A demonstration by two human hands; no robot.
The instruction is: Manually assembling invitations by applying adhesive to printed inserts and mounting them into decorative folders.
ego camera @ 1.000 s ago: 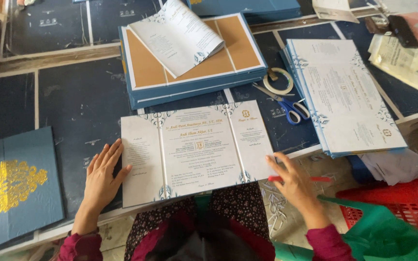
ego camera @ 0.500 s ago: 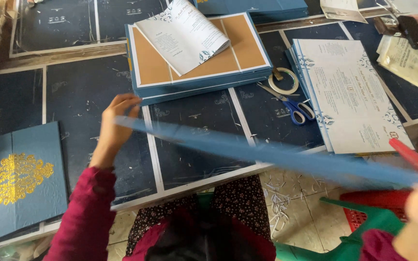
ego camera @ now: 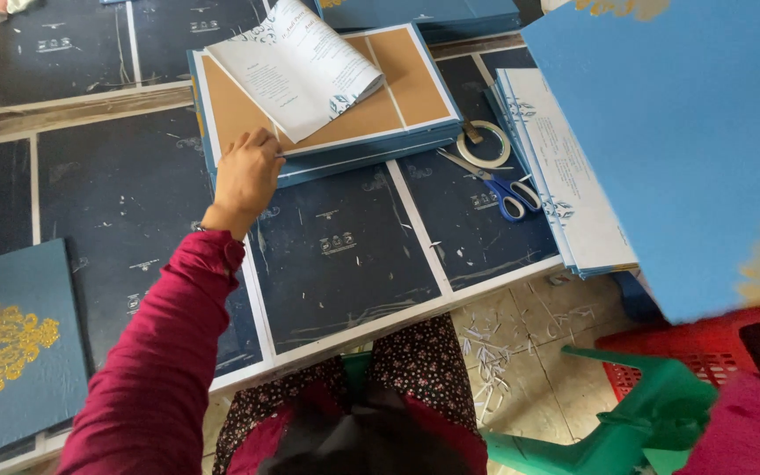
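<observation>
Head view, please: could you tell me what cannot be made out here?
- Right hand: not visible; only a sleeve shows behind the blue cover.
- Cover: cut off by the top and right edges.
- Left hand fingertips: curled at the stack; grip unclear.
- Gold card: cut off at the left edge.

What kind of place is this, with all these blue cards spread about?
Probably a small workshop where invitation cards are put together by hand. Stacks of blue card covers and printed inserts lie on the work surface, with scissors and a tape roll beside them, and paper scraps litter the floor.
</observation>
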